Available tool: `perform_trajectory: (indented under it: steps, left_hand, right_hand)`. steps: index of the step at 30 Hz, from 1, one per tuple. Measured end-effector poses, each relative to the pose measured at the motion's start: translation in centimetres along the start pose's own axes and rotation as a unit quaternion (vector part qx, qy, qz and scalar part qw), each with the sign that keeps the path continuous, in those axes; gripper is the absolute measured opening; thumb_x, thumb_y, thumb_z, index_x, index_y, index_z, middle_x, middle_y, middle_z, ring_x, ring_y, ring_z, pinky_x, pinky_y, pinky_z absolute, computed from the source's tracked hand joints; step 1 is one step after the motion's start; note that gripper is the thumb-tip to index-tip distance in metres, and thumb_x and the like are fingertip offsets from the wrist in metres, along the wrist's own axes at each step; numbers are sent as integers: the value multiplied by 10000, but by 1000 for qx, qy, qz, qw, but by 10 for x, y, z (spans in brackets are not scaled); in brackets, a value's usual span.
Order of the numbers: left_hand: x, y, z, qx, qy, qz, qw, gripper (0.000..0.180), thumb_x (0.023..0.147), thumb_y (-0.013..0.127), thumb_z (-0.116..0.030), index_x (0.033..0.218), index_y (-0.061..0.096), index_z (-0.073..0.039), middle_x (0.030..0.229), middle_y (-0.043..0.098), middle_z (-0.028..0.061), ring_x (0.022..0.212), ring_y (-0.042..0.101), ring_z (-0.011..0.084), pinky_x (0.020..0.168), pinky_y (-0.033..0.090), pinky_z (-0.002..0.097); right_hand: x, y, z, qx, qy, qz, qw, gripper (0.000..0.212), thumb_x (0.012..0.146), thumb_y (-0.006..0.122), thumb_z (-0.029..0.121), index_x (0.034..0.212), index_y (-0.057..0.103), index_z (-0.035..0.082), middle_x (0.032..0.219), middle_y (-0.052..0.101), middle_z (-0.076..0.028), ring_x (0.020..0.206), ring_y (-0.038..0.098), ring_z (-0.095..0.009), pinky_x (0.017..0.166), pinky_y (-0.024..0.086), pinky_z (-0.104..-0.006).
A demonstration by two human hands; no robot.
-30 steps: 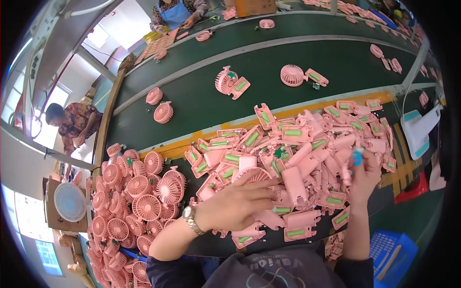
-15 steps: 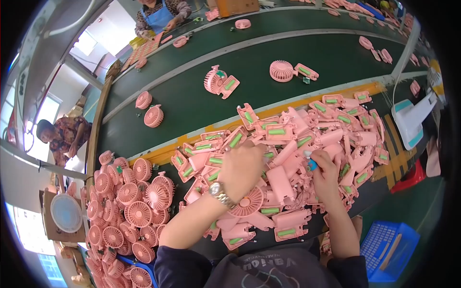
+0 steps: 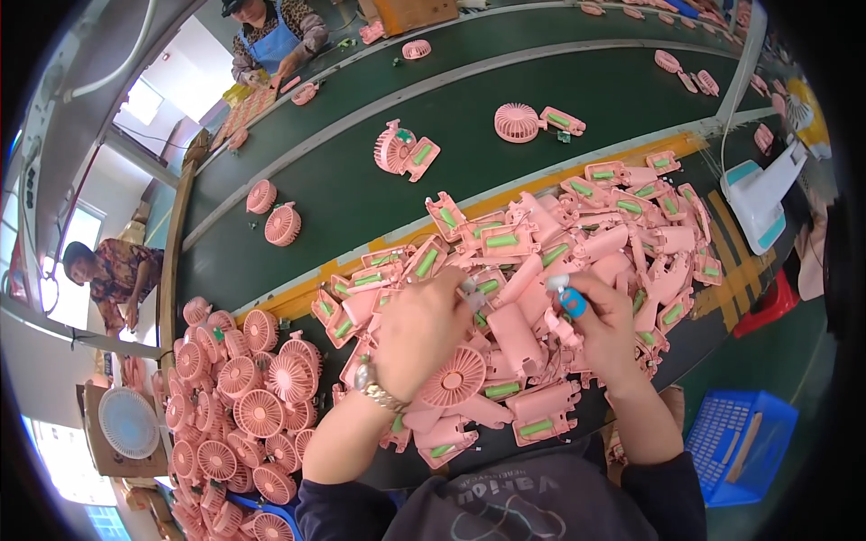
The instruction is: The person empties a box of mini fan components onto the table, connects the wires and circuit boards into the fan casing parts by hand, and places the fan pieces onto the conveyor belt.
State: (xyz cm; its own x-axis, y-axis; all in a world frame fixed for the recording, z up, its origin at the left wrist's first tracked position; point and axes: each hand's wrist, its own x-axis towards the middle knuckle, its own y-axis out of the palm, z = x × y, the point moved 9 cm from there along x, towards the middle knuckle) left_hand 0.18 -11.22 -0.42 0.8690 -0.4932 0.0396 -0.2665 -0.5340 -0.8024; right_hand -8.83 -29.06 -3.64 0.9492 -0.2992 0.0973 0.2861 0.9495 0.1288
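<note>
Left hand (image 3: 422, 323) moved forward, fingers bent over pink parts (image 3: 516, 339).

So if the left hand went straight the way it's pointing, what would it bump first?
Probably the pink casing with a green cylinder, just past the left hand in the heap. The fingertips are partly hidden and depth is unclear, so a neighbouring casing could come first.

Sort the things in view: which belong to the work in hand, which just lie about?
Work: pink fan head by the left hand; pink casings by the right hand.
Lying about, apparently: teal-edged white device; blue basket; white fan.
</note>
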Motion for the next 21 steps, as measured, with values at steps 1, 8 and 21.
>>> perform_trajectory:
  steps: [1,8,21]
  left_hand:
    - [2,5,-11,108,31,7,994,183,828,665,-157,902,601,-3,701,660,149,639,674,266,565,533,351]
    - [-1,19,-14,198,41,38,979,235,773,699,-138,968,620,-33,739,672,157,667,675,292,559,527,379]
    - [-86,-31,-43,-199,107,-68,972,248,840,650,0,1084,615,20,886,678,137,752,693,237,645,547,300]
  right_hand:
    - [-4,1,1,-2,0,3,1000,194,922,588,35,1104,628,-19,890,643,-36,735,600,-89,659,486,-212]
    - [-31,13,-23,144,110,33,983,149,923,598,52,1056,609,-12,871,667,-56,737,636,-92,597,499,-206]
    - [-49,70,37,-33,-7,173,984,114,945,541,68,1001,528,-30,884,560,-90,714,524,-120,622,433,-258]
